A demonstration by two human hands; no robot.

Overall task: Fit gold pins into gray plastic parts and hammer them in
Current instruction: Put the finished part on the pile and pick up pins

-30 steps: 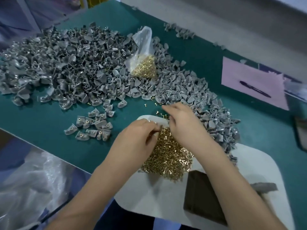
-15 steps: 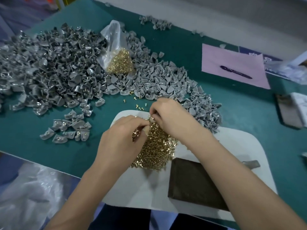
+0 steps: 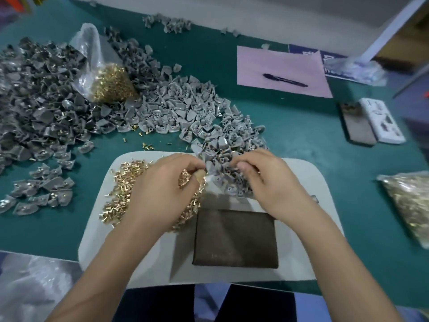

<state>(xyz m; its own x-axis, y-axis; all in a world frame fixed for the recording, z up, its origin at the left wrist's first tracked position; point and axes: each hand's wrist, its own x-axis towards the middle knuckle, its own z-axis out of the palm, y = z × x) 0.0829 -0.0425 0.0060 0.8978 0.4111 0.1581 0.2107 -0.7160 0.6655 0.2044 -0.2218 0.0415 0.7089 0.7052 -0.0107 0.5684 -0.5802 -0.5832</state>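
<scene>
Both hands curl: left hand (image 3: 162, 182) pinching gold pins (image 3: 120, 182), right hand (image 3: 262, 180) gripping gray parts (image 3: 220, 168).

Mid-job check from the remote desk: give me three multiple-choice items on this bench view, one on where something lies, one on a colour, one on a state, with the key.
1. Where does the black pen lie?
A. on the pink sheet
B. on the white board
C. among the gray parts

2. What colour is the table cover?
A. red
B. teal green
C. yellow

3. What state is the dark square block in?
A. held up in the right hand
B. buried under pins
C. lying flat on the white board, untouched

Key:
1 A, the pen rests across the pink sheet at the far right.
2 B, teal shows all around the gray parts.
3 C, the left hand is over the loose gold pins and the right hand is at the gray parts; neither touches the block.
</scene>
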